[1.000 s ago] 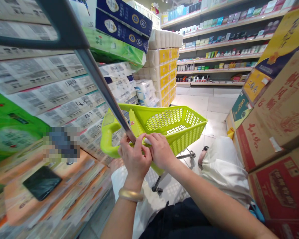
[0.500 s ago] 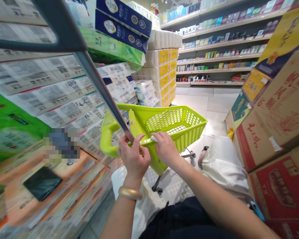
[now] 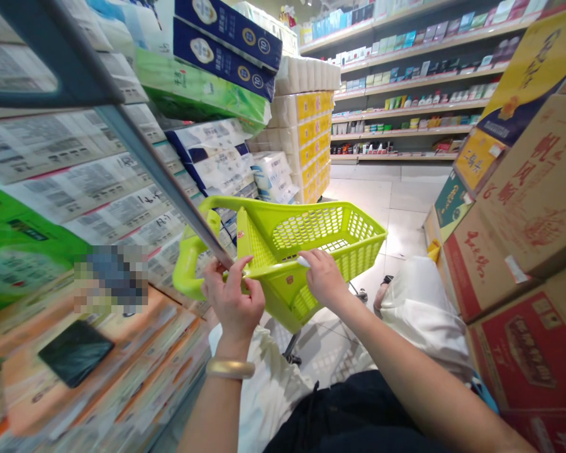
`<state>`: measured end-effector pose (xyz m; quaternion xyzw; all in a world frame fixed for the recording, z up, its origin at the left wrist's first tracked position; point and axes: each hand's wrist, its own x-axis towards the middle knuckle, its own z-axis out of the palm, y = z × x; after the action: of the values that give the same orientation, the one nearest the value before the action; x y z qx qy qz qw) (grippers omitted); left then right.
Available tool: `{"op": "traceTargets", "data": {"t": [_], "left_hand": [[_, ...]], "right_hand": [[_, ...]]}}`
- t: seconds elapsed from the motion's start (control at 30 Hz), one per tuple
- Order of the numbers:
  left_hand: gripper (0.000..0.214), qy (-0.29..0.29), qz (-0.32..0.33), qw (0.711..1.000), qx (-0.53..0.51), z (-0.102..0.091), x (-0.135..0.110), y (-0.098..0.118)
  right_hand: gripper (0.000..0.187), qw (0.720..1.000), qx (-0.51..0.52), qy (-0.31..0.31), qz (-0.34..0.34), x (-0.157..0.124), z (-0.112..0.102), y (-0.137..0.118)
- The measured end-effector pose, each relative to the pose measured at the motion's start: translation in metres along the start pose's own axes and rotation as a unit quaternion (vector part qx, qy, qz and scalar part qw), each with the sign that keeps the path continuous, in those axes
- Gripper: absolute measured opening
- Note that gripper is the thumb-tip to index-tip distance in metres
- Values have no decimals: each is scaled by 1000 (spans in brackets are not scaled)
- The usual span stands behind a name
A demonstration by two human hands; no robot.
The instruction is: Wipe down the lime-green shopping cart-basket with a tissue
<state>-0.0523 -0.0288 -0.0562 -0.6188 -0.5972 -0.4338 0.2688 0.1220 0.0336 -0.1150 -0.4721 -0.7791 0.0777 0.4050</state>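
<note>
My left hand (image 3: 233, 292) is closed around the lower end of a grey pole (image 3: 170, 195), beside the handle of a lime-green shopping cart (image 3: 311, 217). The pole slants up to the left, to a dark grey loop-shaped top (image 3: 61, 69) close to the camera. A gold bangle (image 3: 229, 369) circles my left wrist. At the cart's near rim, my right hand (image 3: 324, 277) is closed on a small white object (image 3: 304, 261) with a rounded end; most of it is hidden by the fingers. The cart basket shows bare mesh inside.
Tissue packs (image 3: 231, 44) are stacked high on the left. A dark flat device (image 3: 75, 352) lies on orange-and-white packs, near a blurred-out patch. Cardboard cartons (image 3: 538, 189) line the right side. Shelves (image 3: 405, 94) of small products stand at the back, beyond a tiled floor (image 3: 400, 195).
My left hand and the pole have moved left, widening the gap to my right hand. My right hand has shifted slightly right along the rim. The cart appears a little further left.
</note>
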Motion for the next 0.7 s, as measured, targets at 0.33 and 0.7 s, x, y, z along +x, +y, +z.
{"op": "traceTargets", "data": {"t": [0.33,0.7], "left_hand": [[36,-22,-4,999,33,-2,-2,3],[32,-13,-6,1000,14,-7,-5,14]], "right_hand": [[44,999,38,-28,-26,4,7,-56],[56,995,97,33,-13,-12,7,-35]]}}
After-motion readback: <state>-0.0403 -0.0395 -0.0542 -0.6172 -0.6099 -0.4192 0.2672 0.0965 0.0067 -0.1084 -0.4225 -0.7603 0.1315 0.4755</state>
